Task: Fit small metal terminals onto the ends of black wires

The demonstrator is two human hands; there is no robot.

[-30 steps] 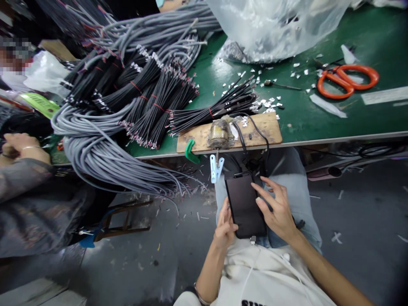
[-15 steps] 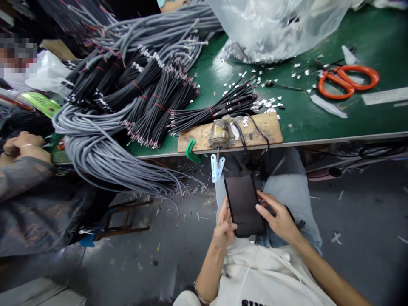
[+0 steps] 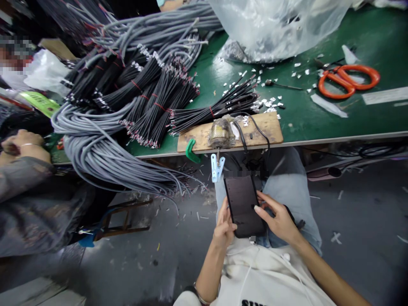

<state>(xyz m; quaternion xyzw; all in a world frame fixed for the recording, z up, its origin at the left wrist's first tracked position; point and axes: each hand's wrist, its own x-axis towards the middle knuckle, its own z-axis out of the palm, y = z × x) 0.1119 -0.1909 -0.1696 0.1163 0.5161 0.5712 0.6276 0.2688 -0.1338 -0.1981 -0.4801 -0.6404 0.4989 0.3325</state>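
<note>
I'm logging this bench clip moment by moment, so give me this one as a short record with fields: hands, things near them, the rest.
Left hand: grips the left edge and lower corner of the dark phone, above the lap.
Right hand: holds the phone's right side, thumb on the screen.
Bench: green table with wooden board, black wire bundles, grey cables, orange scissors, plastic bag.
Nearby: another person's hand at far left.
</note>
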